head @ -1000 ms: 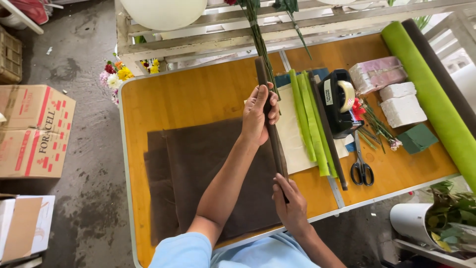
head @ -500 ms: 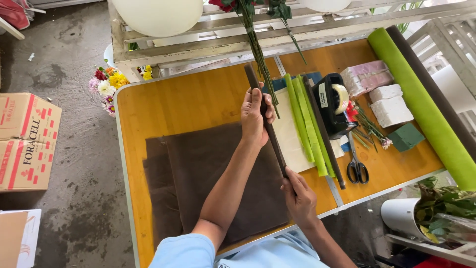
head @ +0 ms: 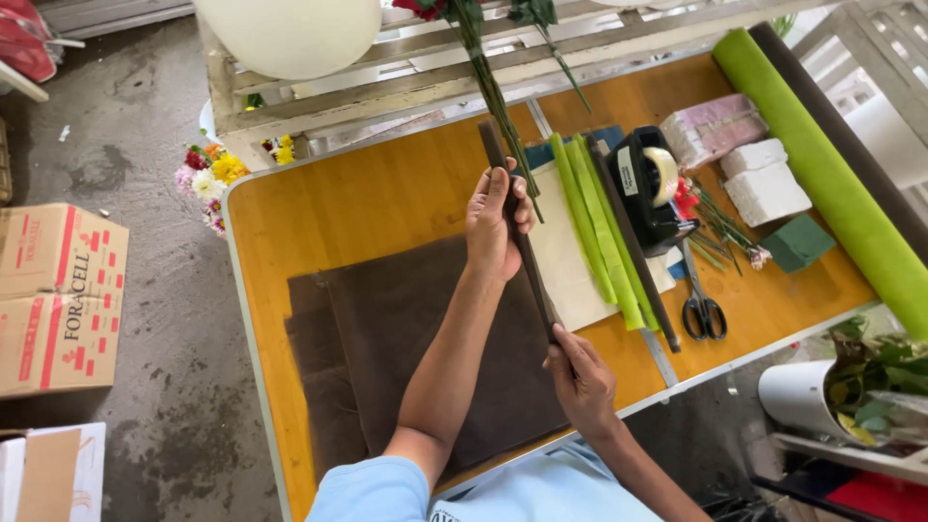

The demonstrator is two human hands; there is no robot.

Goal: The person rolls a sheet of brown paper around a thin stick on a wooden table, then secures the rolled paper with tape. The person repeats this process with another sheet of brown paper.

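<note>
Strip: a long, narrow dark-brown folded strip [head: 520, 240] of sheet material, held above the worktop [head: 387, 198], running from the far middle toward the near edge.
Left hand: left hand [head: 493, 227] wrapped around the strip's upper half, fingers curled over one edge, thumb behind.
Right hand: right hand [head: 580, 377] closed on the strip's lower end, pinching it just above the near edge of the worktop.
Handling: judged light and soft; it looks stiff only along its folded length and would likely sag or unfold if held at one end. A hold at two well-separated points, as now, suits it. Surface looks matte, not slippery; not fragile, though it may crease.
Sheets: flat dark-brown sheets [head: 406, 348] lie stacked on the worktop under the left arm.
Green strips: folded green strips [head: 599, 232] lie on a pale sheet just right of the held strip.
Rolls: a green roll [head: 831, 184] and a dark roll beside it lie along the right edge.
Tools: tape dispenser [head: 652, 188] and scissors [head: 701, 304], near each other.
Containers: white bucket [head: 802, 396] beside the worktop holds leafy greenery; cardboard boxes [head: 58, 290] on the floor, closed, contents not visible.
</note>
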